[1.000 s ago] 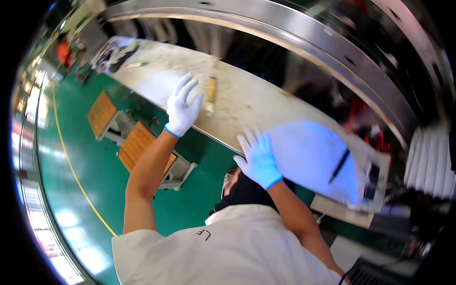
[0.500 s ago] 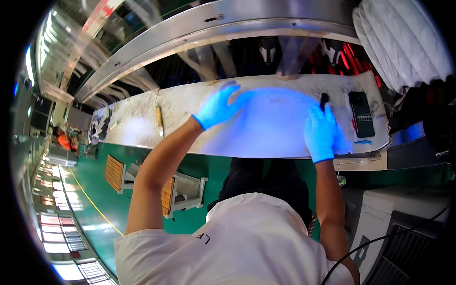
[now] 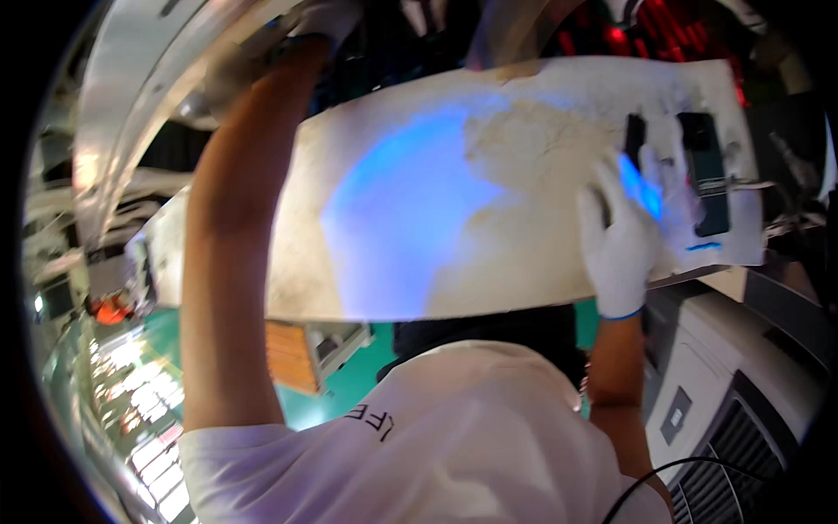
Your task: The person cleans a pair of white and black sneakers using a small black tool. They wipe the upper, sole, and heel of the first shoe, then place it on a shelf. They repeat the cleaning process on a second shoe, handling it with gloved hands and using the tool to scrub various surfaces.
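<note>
My left hand (image 3: 328,19), in a white glove, reaches far forward past the table's back edge into the dark opening of the machine. Its fingers are blurred and partly cut off by the top of the picture, so what they touch cannot be made out. My right hand (image 3: 621,249), also gloved in white, rests over the right part of the pale worktable (image 3: 541,262) with its fingers apart and nothing visible in them. Just beyond its fingertips lies a small black oblong object (image 3: 635,133). A dark phone (image 3: 705,175) lies to the right of that hand.
A blue light patch (image 3: 401,210) falls across the stained tabletop. Black-and-white shoes (image 3: 428,14) show partly inside the machine, with red glowing tubes (image 3: 659,31) at the right. The curved metal frame (image 3: 131,79) stands at the left. A grey-white cabinet (image 3: 698,358) is by my right arm.
My left hand has moved from above the table forward and left into the machine. My right hand remains near the phone, now mostly outside the blue light. The whole view has shifted.
</note>
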### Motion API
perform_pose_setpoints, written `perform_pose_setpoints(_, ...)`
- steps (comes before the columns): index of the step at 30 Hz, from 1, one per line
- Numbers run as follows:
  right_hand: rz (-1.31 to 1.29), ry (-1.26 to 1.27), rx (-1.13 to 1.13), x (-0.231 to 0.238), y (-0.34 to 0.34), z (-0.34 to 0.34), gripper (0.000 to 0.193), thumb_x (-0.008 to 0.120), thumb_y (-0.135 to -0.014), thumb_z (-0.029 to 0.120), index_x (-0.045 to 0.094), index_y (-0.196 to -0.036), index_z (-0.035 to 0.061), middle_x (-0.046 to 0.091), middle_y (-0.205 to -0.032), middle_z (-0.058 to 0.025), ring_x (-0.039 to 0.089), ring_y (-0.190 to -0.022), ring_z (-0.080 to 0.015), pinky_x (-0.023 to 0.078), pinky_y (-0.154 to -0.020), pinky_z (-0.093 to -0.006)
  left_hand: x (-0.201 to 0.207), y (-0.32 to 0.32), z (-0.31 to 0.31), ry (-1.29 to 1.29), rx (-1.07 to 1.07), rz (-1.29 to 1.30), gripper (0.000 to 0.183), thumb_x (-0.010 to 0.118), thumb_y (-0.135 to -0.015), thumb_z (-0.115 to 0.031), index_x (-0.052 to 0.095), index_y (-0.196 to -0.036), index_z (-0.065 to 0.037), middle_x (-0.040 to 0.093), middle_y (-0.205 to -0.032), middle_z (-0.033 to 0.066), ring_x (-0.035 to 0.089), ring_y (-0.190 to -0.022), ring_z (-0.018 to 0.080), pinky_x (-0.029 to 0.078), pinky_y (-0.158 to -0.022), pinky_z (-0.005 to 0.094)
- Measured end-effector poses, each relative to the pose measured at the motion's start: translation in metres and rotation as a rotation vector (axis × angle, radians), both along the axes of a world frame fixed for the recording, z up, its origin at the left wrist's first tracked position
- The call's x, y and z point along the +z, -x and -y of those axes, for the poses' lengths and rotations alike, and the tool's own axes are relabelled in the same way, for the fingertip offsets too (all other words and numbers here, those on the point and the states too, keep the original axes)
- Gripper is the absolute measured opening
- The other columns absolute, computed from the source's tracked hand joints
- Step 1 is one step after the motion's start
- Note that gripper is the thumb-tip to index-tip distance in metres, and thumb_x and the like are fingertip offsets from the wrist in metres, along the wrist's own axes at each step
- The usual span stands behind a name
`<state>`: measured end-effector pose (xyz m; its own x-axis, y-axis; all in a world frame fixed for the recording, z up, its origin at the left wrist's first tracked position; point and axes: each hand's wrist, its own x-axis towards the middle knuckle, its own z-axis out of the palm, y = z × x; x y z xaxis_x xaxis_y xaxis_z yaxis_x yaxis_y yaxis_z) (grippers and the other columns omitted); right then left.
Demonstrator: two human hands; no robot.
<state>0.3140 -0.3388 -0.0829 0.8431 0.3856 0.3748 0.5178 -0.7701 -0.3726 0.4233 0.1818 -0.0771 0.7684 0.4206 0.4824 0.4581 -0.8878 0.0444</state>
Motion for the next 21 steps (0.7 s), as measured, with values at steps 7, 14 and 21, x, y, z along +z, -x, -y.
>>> perform_pose_setpoints(7, -0.024, -0.067, 0.008, 0.011, -0.007, -0.01, 0.035, 0.084, -0.087, 0.013, 0.077, -0.121, 0.0058, 0.073, -0.133, -0.0135, 0.062, -0.134, -0.0505, 0.053, -0.109, -0.0568, -0.046, 0.109, -0.15, -0.008, 0.133, -0.238, 0.077, 0.077, -0.092, -0.038, 0.054, -0.156, -0.003, 0.054, -0.157, 0.0287, 0.053, -0.145, 0.0452, 0.046, -0.119, 0.0476)
perform_pose_setpoints(14, -0.048, -0.069, 0.052, 0.018, -0.011, -0.016, 0.053, 0.075, -0.087, 0.004, 0.077, -0.139, 0.0138, 0.074, -0.136, -0.0101, 0.066, -0.128, -0.0455, 0.044, -0.125, -0.0545, -0.065, 0.156, -0.171, 0.005, 0.153, -0.274, 0.069, 0.076, -0.093, -0.04, 0.059, -0.15, -0.003, 0.059, -0.149, 0.0272, 0.058, -0.137, 0.0439, 0.049, -0.114, 0.0477)
perform_pose_setpoints(21, -0.059, -0.208, -0.085, -0.002, 0.003, -0.002, 0.024, 0.084, -0.085, 0.012, 0.08, -0.108, 0.0073, 0.076, -0.135, -0.0082, 0.058, -0.143, -0.0475, 0.047, -0.12, -0.0592, -0.08, 0.176, -0.203, -0.019, 0.126, -0.309, 0.063, 0.075, -0.095, -0.043, 0.064, -0.143, -0.004, 0.065, -0.141, 0.0258, 0.062, -0.13, 0.0427, 0.052, -0.109, 0.0479)
